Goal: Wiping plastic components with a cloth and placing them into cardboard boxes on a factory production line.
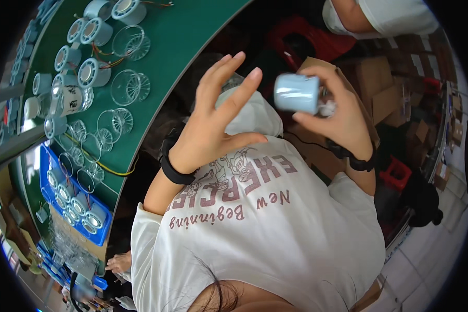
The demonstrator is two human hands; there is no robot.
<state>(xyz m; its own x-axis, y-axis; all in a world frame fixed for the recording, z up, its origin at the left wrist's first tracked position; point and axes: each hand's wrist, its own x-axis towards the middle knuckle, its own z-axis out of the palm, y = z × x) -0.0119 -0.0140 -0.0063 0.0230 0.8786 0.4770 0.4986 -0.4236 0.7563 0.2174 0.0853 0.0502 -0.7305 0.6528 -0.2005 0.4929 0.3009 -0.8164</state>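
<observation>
My right hand [346,117] holds a light blue cylindrical housing [296,93] by one end, with thumb and fingers around it, above my lap. Something small and whitish [327,107] shows by the palm; I cannot make out what it is. To the left of the housing my left hand [213,112] is raised with its fingers spread and nothing in it. Similar light blue housings [94,73] with silvery discs and thin wires stand on the green table [179,39] to the left. Clear round cups [131,41] lie beside them, nearer the table edge.
A blue tray [100,236] with several light blue housings rests on the table, near a pile of clear plastic pieces [70,244]. A clear jar with a white lid [32,107] lies behind. Cardboard boxes [374,73] and red stools [397,173] are at right. Another person's arm [354,15] shows at top.
</observation>
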